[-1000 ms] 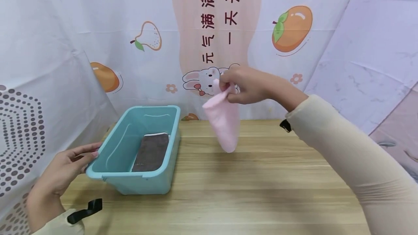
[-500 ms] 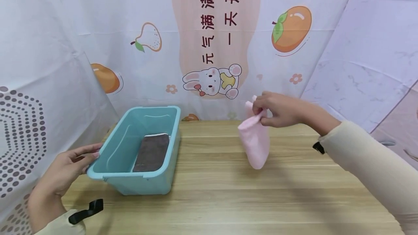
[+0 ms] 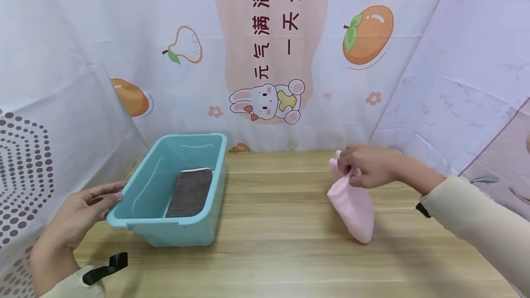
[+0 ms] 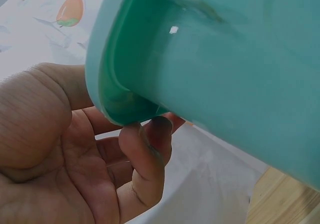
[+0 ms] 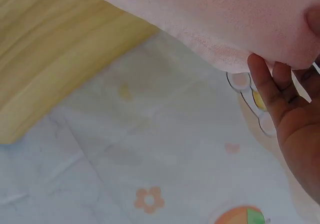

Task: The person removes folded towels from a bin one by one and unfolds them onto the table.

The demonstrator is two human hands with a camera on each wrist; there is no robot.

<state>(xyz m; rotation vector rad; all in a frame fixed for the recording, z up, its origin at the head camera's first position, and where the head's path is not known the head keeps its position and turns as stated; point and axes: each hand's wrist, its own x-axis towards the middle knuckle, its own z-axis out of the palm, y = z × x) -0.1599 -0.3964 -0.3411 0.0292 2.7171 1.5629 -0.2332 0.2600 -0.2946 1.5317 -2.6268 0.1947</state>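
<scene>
One left hand (image 3: 78,217), fingers and thumb curled at the rim of one blue bin (image 3: 178,235) to its right; one brown cloth (image 3: 191,192) lies inside. One right hand (image 3: 374,165), fingers pinched on one pink cloth (image 3: 355,210) hanging below it.

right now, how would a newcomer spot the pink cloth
On the wooden table, find the teal bin. To its right, the right hand pinches the pink cloth, pale and drooping, unlike the dark flat piece inside the bin.
</scene>
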